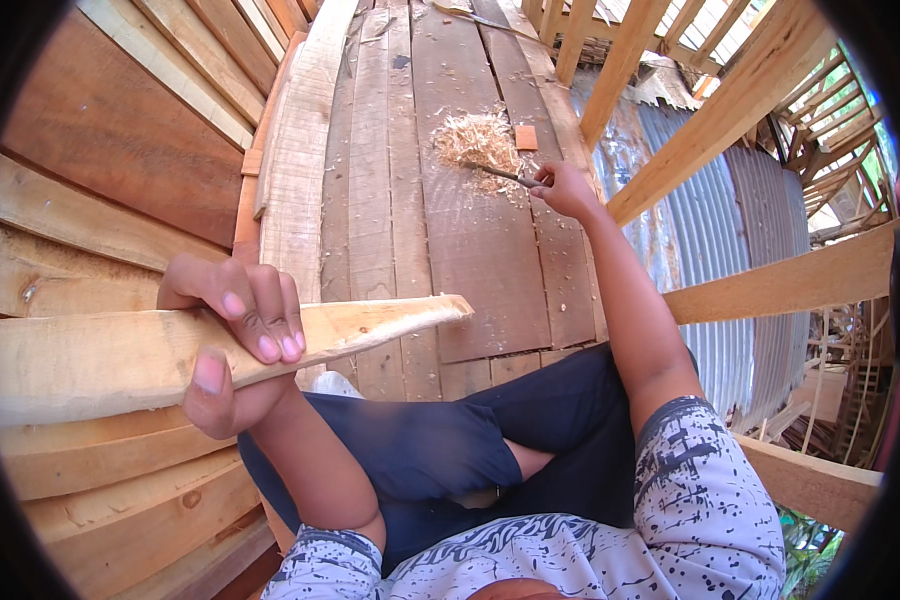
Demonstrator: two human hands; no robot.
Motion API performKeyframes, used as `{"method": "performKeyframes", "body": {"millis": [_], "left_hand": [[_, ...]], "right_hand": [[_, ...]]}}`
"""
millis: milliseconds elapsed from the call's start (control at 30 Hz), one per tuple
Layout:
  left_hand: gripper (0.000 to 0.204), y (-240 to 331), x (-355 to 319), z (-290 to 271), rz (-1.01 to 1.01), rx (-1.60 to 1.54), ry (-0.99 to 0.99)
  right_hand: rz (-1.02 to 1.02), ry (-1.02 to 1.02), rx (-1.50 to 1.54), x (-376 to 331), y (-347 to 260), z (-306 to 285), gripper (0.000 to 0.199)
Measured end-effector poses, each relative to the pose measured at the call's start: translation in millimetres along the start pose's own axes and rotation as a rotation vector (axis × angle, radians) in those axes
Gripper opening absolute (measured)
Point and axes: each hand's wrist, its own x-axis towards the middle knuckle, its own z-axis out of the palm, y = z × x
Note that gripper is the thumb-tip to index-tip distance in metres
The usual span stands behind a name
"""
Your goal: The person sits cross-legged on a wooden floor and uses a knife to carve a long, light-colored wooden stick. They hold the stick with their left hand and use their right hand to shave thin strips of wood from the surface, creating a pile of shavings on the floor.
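Note:
My left hand (240,335) is wrapped round a pale wooden board (370,325), with the thumb on the near side and the fingers over the far edge. The board lies crosswise over my left knee area, and its tapered, rough-cut end points right. My right hand (565,190) reaches far forward and is closed on a thin dark blade-like tool (510,176), whose exact kind I cannot make out. The tool's tip touches the near edge of a heap of wood shavings (480,140) on the plank floor. A small square orange-brown block (526,138) lies beside the heap.
Brown floor planks (470,260) run ahead of my folded legs. Stacked boards (130,420) line the left side. A wooden railing (720,120) stands at the right, with corrugated metal sheets (710,250) beyond it. A long loose plank (295,170) lies along the left floor edge.

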Motion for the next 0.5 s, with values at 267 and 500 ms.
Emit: {"method": "performKeyframes", "body": {"millis": [267,500], "left_hand": [[0.021,-19,0,-3,0.094,0.114,0.133],[0.015,-38,-4,-11,0.194,0.289,0.338]], "right_hand": [[-0.088,-0.179,-0.094,-1,4,-5,0.024],[0.07,-0.211,0.107,-4,-22,-10,0.023]]}}
